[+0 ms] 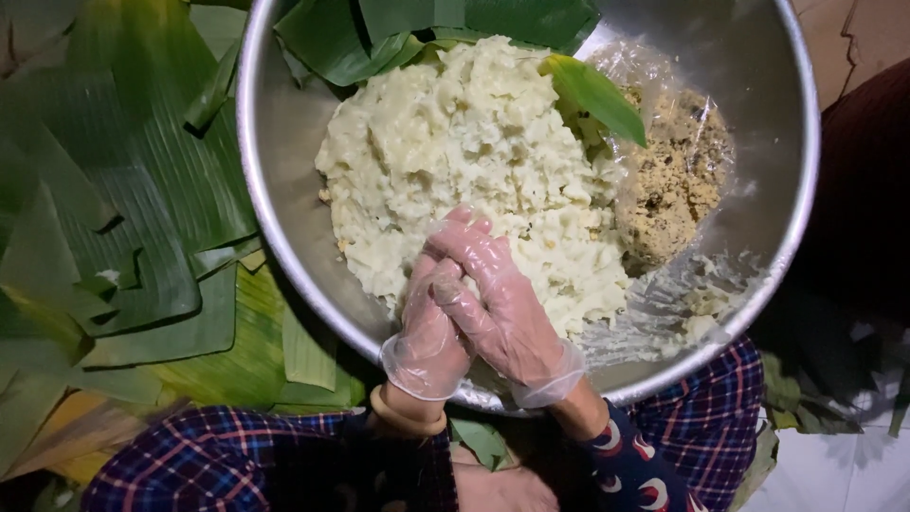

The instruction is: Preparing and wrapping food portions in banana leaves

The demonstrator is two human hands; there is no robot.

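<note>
Left hand (428, 327) and right hand (498, 303), both in thin clear gloves, pressed together over the near edge of a pale mashed mound (474, 161) inside a wide steel bowl (270, 190); fingers curled shut around a small lump of that mash, mostly hidden between the palms. Beside the mound, on the right, a clear plastic bag of brownish crumbly filling (678, 175). Cut banana leaves (123, 209) spread left of the bowl, 1 leaf piece (597, 95) resting on the mash
</note>
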